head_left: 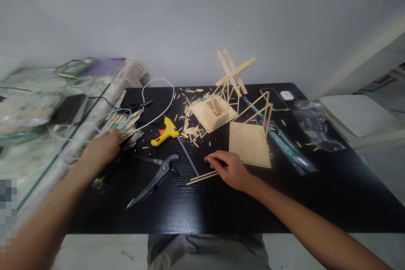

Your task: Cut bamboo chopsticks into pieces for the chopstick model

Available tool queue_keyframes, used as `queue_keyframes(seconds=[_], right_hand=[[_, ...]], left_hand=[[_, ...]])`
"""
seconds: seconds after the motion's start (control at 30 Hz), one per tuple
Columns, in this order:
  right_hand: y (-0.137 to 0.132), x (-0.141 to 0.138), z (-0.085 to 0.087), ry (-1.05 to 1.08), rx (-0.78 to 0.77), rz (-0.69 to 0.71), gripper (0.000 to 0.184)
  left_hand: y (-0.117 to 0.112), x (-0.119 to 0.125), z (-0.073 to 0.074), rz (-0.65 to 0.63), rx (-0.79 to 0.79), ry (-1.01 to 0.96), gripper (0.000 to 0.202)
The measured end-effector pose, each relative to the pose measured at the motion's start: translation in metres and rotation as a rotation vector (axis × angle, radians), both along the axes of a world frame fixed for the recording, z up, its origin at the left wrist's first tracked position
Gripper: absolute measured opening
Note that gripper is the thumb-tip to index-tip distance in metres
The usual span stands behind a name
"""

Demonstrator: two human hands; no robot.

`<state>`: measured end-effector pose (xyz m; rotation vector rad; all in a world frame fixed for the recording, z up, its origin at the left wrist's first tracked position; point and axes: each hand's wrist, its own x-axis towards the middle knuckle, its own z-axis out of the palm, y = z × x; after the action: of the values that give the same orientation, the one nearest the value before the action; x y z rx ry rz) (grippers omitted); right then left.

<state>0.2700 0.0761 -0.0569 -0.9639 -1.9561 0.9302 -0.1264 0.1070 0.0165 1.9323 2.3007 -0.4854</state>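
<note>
My left hand [103, 147] is over a pile of thin wooden sticks [131, 120] at the table's left side. Its fingers look closed, but blur and the hand itself hide what they hold. My right hand [232, 171] hovers low near the front middle, fingers curled and thumb close to the index finger; any small thing between them cannot be made out. Two wooden sticks [202, 177] run under its palm. Touching or just behind this hand is a flat wooden panel [249, 143] with a stick frame [268, 112]. Farther back stands a wooden model [218, 114] with crossed stick blades [232, 69].
A yellow glue gun [166, 132] with a white cord [158, 79] lies mid-table, near a grey glue stick [188, 156]. Dark pliers-like cutters [158, 177] lie in front. Stick scraps [193, 130], plastic sleeves [291, 149], a clear bag [316, 126] and a white case [287, 95] are around.
</note>
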Motion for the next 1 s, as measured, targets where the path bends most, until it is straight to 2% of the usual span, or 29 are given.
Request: queue_keyframes(seconds=[0.13, 0.37, 0.47, 0.57, 0.67, 0.8, 0.87, 0.93, 1.0], right_hand=[[0.000, 0.000, 0.000, -0.008, -0.007, -0.002, 0.019], [0.000, 0.001, 0.001, -0.013, -0.008, -0.013, 0.019], [0.001, 0.001, 0.000, -0.013, 0.000, -0.014, 0.020], [0.002, 0.001, -0.001, -0.012, -0.002, -0.016, 0.020], [0.003, 0.002, 0.000, 0.000, -0.008, -0.027, 0.021], [0.005, 0.002, 0.012, 0.060, -0.054, -0.068, 0.015], [0.005, 0.000, 0.025, 0.144, -0.137, -0.042, 0.019], [0.004, -0.003, 0.040, 0.253, -0.253, 0.030, 0.031], [0.003, -0.006, 0.053, 0.338, -0.315, 0.061, 0.031]], left_hand=[[0.000, -0.005, 0.013, 0.020, -0.025, 0.081, 0.041], [-0.002, -0.024, 0.031, 0.024, 0.019, 0.121, 0.039], [-0.007, -0.031, 0.038, 0.069, -0.004, 0.108, 0.040], [-0.015, -0.027, 0.046, 0.062, 0.030, 0.041, 0.041], [-0.025, -0.004, 0.052, -0.057, 0.159, -0.194, 0.038], [-0.037, 0.055, 0.046, -0.288, 0.122, -0.742, 0.039], [-0.039, 0.092, 0.037, -0.325, 0.148, -0.971, 0.041], [-0.040, 0.126, 0.026, -0.330, 0.161, -1.188, 0.036], [-0.039, 0.155, 0.016, -0.302, 0.165, -1.342, 0.032]])
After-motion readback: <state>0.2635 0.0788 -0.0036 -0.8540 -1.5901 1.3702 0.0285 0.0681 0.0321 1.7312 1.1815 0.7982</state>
